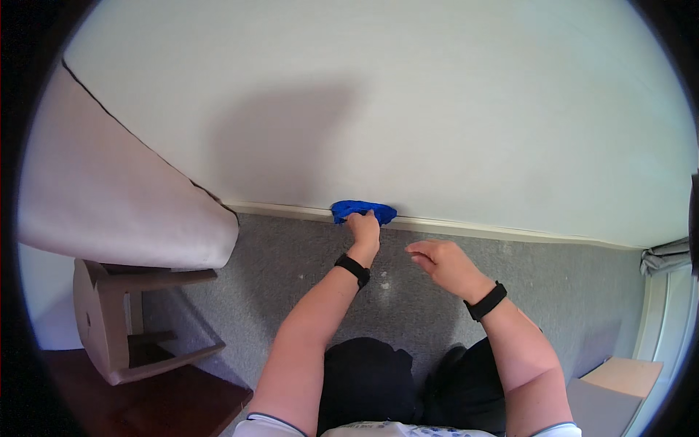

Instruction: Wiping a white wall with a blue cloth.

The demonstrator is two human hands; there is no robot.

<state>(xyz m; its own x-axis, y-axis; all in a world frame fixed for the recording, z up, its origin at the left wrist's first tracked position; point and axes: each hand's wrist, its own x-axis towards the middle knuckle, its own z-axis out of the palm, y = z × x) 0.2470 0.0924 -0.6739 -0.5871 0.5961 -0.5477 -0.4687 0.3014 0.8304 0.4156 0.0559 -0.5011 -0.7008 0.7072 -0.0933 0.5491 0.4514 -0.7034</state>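
Note:
My left hand (364, 229) grips a blue cloth (357, 207) and presses it against the cream skirting board (464, 227) at the foot of a pale wall (437, 120). Bunched up, the cloth covers a short stretch of the board and touches the wall just above it. To the right, my right hand (445, 262) hangs over the grey carpet (393, 306), its fingers bent and close together, with no object visible in them. Each wrist wears a black band.
A light wooden stool (104, 322) stands at the left beside a projecting wall section (131, 191). Dark reddish-brown furniture (158, 399) lies below it. At the lower right is a board-like piece of furniture (606, 404), with a grey curtain (663, 258) beyond. Small pale specks mark the carpet.

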